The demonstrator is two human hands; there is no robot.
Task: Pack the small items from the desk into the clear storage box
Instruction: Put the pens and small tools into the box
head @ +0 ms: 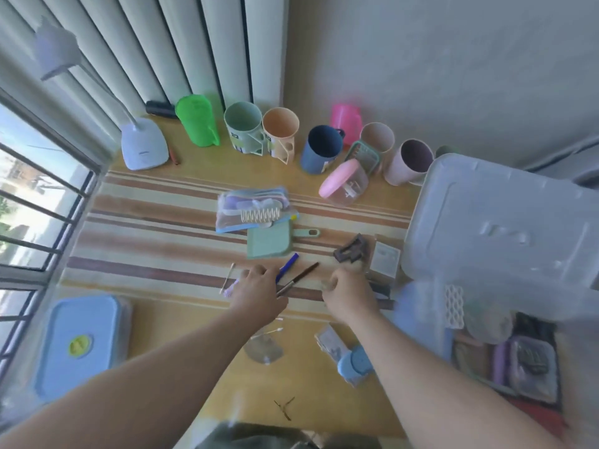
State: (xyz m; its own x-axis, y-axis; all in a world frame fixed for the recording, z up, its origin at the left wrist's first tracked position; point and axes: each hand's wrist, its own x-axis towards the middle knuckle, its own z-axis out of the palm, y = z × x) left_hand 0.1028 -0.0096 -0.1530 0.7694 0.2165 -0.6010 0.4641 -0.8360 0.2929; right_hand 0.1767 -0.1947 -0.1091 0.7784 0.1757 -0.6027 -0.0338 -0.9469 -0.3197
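The clear storage box [479, 348] stands at the desk's right edge with pouches inside, and its clear lid [505, 228] leans tilted over it. My left hand [259, 294] lies knuckles-up on the striped mat [155, 241], with fingers curled around the near end of a thin brown brush [299, 277]. A blue pen [289, 263] lies right beside it. My right hand [350, 294] pinches a dark brown hair clip [351, 250] at its fingertips. A white comb [261, 215] rests on a zip pouch [249, 207] above a green dustpan [270, 243]. A cotton swab [228, 277] lies to the left.
A row of cups [280, 134], a green jug [197, 123] and a desk lamp [144, 147] line the back edge. A pink-lidded jar [343, 183] lies tipped. A blue-lidded container [81, 345] is near left. A blue tape dispenser [355, 364] and a small white card [385, 258] lie on the desk.
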